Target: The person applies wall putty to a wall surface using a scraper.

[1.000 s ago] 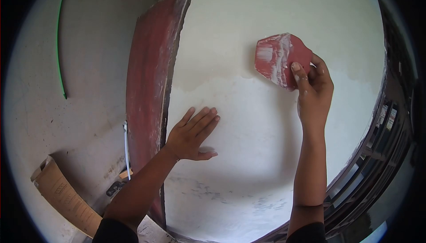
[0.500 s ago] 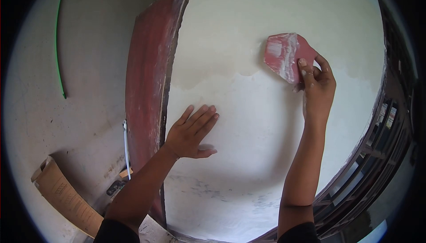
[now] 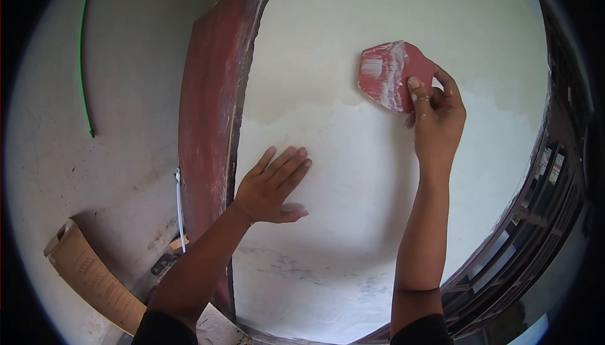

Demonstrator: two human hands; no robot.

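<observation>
In my right hand [image 3: 440, 109] is a red putty scraper [image 3: 387, 75], gripped at its right end with the thumb on its near face. White putty is smeared over its left half and its middle. The scraper's left edge is at the pale wall [image 3: 340, 175], over the upper, darker patch of plaster. Some putty also clings to my right thumb and fingers. Lower and to the left, my left hand [image 3: 268, 187] lies flat on the wall with its fingers spread, holding nothing.
A dark red door panel [image 3: 211, 99] with a rough edge stands left of the wall. Beyond it are a brown cardboard piece [image 3: 94, 282], a white cable [image 3: 179, 206] and a green cord [image 3: 81, 61]. A barred window frame [image 3: 513, 231] runs along the right.
My right hand and the scraper have shifted a little to the left and slightly up along the wall. The left hand stays in its place.
</observation>
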